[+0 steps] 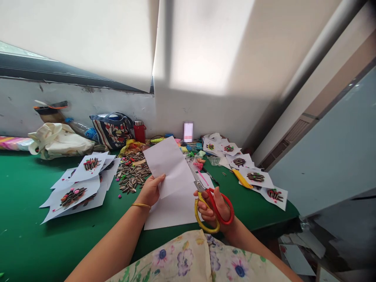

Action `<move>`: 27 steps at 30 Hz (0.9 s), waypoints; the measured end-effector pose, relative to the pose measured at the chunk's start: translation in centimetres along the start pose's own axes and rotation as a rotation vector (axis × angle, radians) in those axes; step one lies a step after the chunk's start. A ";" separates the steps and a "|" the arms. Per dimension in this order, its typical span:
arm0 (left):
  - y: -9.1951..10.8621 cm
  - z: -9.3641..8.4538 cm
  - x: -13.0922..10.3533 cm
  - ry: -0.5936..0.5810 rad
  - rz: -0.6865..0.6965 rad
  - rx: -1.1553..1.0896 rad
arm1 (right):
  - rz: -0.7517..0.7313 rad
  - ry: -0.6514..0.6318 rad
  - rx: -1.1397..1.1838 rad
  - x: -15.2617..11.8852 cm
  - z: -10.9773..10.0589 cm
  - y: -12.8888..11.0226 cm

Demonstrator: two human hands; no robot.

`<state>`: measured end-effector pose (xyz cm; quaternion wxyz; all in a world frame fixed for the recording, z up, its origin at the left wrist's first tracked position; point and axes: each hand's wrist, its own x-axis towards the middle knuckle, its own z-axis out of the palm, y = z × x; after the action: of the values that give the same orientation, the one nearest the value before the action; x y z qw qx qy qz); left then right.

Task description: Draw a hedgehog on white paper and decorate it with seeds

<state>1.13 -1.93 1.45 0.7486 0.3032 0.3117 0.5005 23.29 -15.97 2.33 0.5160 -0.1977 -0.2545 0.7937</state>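
Red and yellow handles mark the scissors in the right hand, fingers curled through and around them, to the right of the held paper. The left hand pinches that sheet's lower edge, thumb on top. Left of this landmark lies a pile of striped seeds; beneath it, another white sheet. Held at one edge only, the paper could sag or twist against the blades, making a crooked cut.

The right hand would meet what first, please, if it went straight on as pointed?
Scissors leading, the right hand would probably meet the raised white sheet, though depth is unclear.
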 end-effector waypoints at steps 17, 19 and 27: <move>-0.4 0.2 -0.5 -0.093 -0.057 0.106 | 0.007 0.012 0.001 -0.1 0.6 0.1; -0.5 0.3 -0.6 -0.094 -0.066 0.115 | -0.019 0.024 0.000 0.1 0.6 0.2; -0.6 0.3 -0.5 -0.066 -0.067 0.107 | -0.067 0.020 0.059 0.7 0.0 0.9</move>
<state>1.50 -2.59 1.26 0.7576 0.3486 0.3231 0.4473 22.40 -15.65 1.75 0.5503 -0.1817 -0.2321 0.7812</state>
